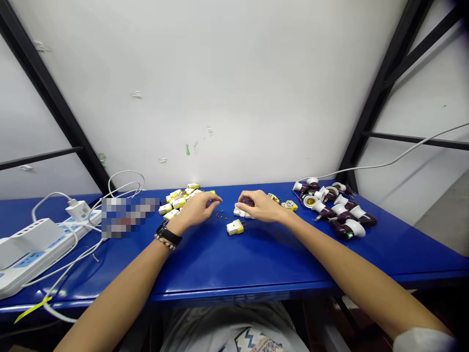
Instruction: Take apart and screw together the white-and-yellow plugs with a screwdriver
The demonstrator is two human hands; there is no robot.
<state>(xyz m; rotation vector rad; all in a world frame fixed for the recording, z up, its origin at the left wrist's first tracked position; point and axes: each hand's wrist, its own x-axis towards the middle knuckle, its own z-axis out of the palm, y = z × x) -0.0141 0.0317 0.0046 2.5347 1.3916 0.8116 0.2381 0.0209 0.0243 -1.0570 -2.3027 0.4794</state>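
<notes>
Right in the middle of the blue steel counter [256,259], looking down from the head camera, the left hand [196,209] comes in narrow, thumb and fingers drawn toward each other in a tight pinch; if anything tiny sits between them, it can't be seen from up here. The right hand [259,206] is curled over a dark purple rounded piece [247,201], fingers closed around it, with a white plug body [240,212] lying just beneath the fingertips. Between the two hands lies a small scatter of dark screws [221,214], and just nearer sits a yellow-and-white plug [235,227], its metal prongs pointing right. Over on the far left of the work area, there's a heap of yellow-and-white plug parts [179,200], while two loose yellow plug pieces [289,205] lie just beyond the right hand. Further right, a crowd of maroon-and-white lamp holders [330,208] covers the counter, a white cable [395,160] running off from them. Out on the left, a white power strip [36,249] with a plugged-in charger [78,210] sits among looping white cords [124,178], beside a blurred patch [128,217] that can't be made out. A black wristband [169,235] and a beaded bracelet [164,241] circle the left wrist.
</notes>
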